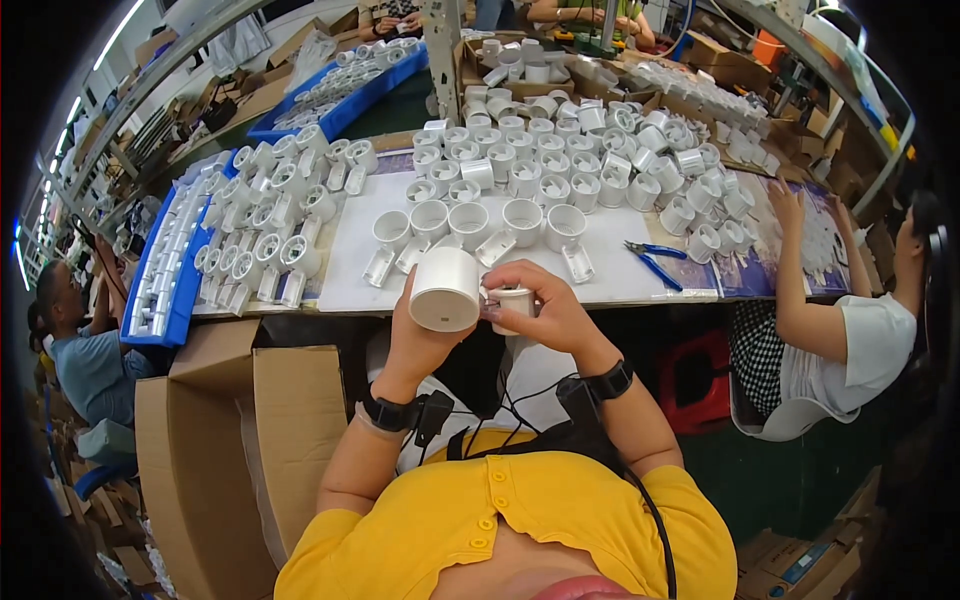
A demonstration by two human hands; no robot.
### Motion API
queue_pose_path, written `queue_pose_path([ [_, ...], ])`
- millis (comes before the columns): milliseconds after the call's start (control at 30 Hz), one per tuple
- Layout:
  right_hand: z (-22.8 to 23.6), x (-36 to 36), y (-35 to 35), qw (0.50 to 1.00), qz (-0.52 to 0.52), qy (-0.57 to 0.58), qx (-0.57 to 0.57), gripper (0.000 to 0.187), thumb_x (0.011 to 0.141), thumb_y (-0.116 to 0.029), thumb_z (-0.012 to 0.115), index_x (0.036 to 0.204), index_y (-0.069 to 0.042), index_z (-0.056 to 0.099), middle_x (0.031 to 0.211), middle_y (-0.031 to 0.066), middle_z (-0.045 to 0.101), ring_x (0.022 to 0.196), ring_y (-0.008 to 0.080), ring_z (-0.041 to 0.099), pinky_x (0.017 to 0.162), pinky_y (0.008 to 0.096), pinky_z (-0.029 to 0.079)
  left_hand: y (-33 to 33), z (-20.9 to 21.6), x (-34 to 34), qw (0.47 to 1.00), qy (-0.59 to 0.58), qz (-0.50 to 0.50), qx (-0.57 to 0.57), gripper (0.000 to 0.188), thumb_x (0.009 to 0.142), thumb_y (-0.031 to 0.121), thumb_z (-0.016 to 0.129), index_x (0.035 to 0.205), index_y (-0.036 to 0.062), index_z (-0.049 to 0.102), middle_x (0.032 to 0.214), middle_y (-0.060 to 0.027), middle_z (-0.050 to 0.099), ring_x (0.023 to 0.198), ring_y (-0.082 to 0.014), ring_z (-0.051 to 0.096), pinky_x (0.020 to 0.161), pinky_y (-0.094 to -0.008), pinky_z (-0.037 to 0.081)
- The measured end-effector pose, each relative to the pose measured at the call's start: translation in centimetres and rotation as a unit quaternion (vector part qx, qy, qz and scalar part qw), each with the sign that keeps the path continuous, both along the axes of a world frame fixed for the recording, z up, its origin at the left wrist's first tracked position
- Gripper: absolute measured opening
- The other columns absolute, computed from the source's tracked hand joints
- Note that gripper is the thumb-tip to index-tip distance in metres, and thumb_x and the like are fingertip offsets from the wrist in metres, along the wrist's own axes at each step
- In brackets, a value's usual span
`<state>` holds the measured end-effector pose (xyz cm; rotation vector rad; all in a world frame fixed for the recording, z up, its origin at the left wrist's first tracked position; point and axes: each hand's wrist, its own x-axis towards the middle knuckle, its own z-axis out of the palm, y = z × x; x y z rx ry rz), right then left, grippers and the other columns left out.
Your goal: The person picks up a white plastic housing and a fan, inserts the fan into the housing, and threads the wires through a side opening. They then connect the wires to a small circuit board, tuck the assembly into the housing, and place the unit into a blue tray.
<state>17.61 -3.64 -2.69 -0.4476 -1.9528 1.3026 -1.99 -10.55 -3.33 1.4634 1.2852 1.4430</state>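
Observation:
My left hand (pixel 418 345) is wrapped round a white plastic cylinder (pixel 445 290), held tilted above the table's front edge with its round end toward me. Beside it, the fingers of my right hand (pixel 550 308) close on a smaller white plastic piece (pixel 514 302). Whether the two parts are joined cannot be made out. Just beyond my hands stand several open white cups (pixel 522 222) in a row, some with a small white side piece (pixel 577 262) lying in front. Blue-handled pliers (pixel 657 264) rest on the white sheet (pixel 350 250) to the right.
Many more white cups (pixel 540 145) crowd the table's far side, others (pixel 265 215) the left. A blue tray (pixel 192 268) of white parts sits at the left edge, above an open cardboard box (pixel 295 430). At right, a seated co-worker (pixel 840 340) reaches over white parts.

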Motion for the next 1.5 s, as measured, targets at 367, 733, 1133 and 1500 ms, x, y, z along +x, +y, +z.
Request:
queue_pose_path([
  [367, -0.6, -0.7, 0.3, 0.973, -0.139, -0.089, 0.162, 0.020, 0.077, -0.010, 0.069, 0.096, -0.014, 0.068, 0.105, 0.0096, 0.059, 0.098, 0.0271, 0.057, 0.083, 0.0329, 0.048, 0.7, 0.0, 1.3, 0.984, 0.111, 0.082, 0.115, 0.059, 0.067, 0.011, 0.082, 0.115, 0.0042, 0.048, 0.103, -0.0136, 0.064, 0.094, -0.0289, 0.065, 0.076, -0.0337, 0.051],
  [733, -1.2, 0.3, 1.8, 0.919, -0.201, -0.179, 0.289, 0.015, 0.075, -0.013, 0.073, 0.088, -0.011, 0.065, 0.112, 0.0069, 0.058, 0.106, 0.0284, 0.054, 0.088, 0.0375, 0.046, 3.0, -2.5, 2.0, 0.990, 0.068, 0.079, 0.093, 0.058, 0.067, 0.008, 0.081, 0.115, 0.0040, 0.049, 0.102, -0.0122, 0.064, 0.092, -0.0257, 0.064, 0.077, -0.0332, 0.051],
  [1133, -3.2, -0.9, 3.1, 0.919, -0.176, -0.053, 0.348, 0.014, 0.076, -0.007, 0.070, 0.089, -0.007, 0.063, 0.107, 0.0056, 0.063, 0.109, 0.0295, 0.053, 0.092, 0.0397, 0.045, 4.1, -4.4, 2.2, 0.989, -0.132, 0.059, 0.030, 0.019, 0.081, -0.001, 0.069, 0.097, -0.0011, 0.059, 0.081, -0.0043, 0.064, 0.070, -0.0119, 0.062, 0.065, -0.0254, 0.051],
  [1500, -3.9, -1.1, 6.3, 0.958, -0.123, -0.022, 0.259, 0.016, 0.078, -0.001, 0.066, 0.093, -0.007, 0.063, 0.096, 0.0071, 0.062, 0.096, 0.0276, 0.056, 0.087, 0.0359, 0.044, 3.4, -4.6, -0.4, 0.988, -0.128, 0.036, -0.077, 0.047, 0.077, -0.001, 0.073, 0.115, 0.0033, 0.046, 0.095, -0.0052, 0.058, 0.074, -0.0114, 0.058, 0.061, -0.0236, 0.049],
])
